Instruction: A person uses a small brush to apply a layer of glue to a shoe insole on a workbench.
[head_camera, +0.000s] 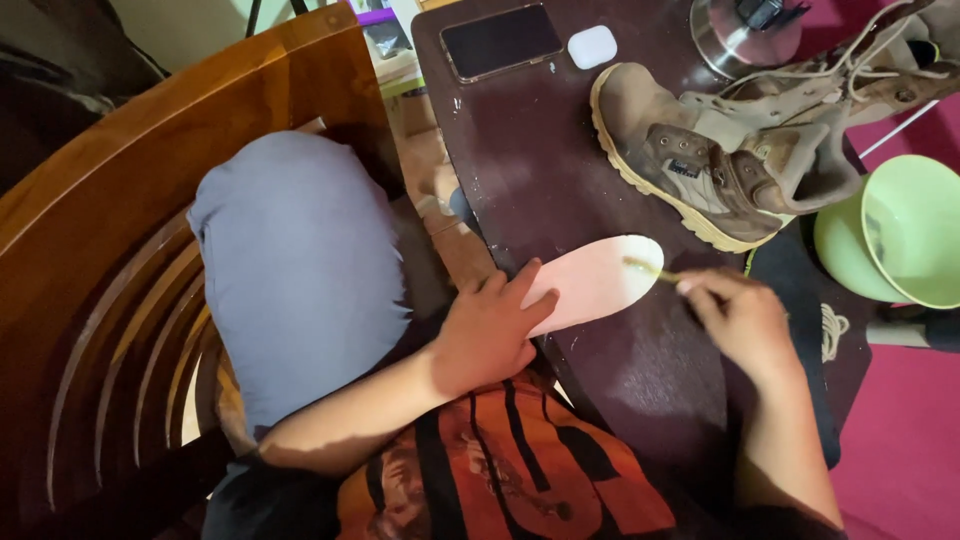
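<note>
Your left hand (490, 330) pinned the insole (600, 280); your right hand (740, 320) pinched a small brush (650, 270). Risk: insole overhung the table (540, 160) edge; pressure could tip it.

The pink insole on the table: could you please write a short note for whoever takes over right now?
Left hand presses the pink insole flat on the dark table.
Right hand holds a thin brush, its tip on the insole's far end.
The tan boot lies on its side beyond, laces loose.
Done: a yellowish smear at the insole tip.
Left: the rest of the insole looks bare.
</note>
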